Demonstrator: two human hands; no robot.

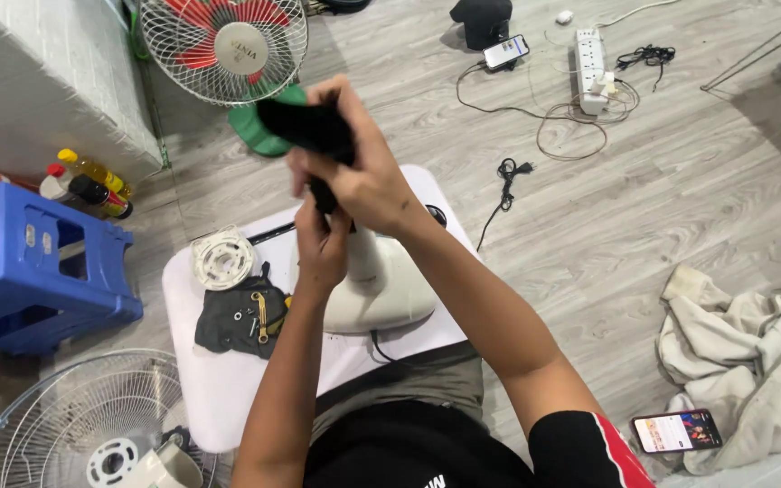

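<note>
My right hand [368, 172] is raised and closed around a black, blurred part [305, 125] above a white fan stand [374, 285] with its upright neck. Just below, my left hand [322, 242] grips the lower end of that same black part. The stand rests on a white board [219, 380] across my lap. A dark cloth [237, 318] with small screws and a yellow-handled tool lies on the board to the left, beside a round white plastic piece [223, 260].
A blue plastic stool [33, 267] and bottles [92, 185] stand at left. A running fan [223, 45] on a green base is ahead. A wire fan guard [83, 425] lies bottom left. Power strip [592, 68], cables, phones [677, 430] and a rumpled cloth [752, 352] are right.
</note>
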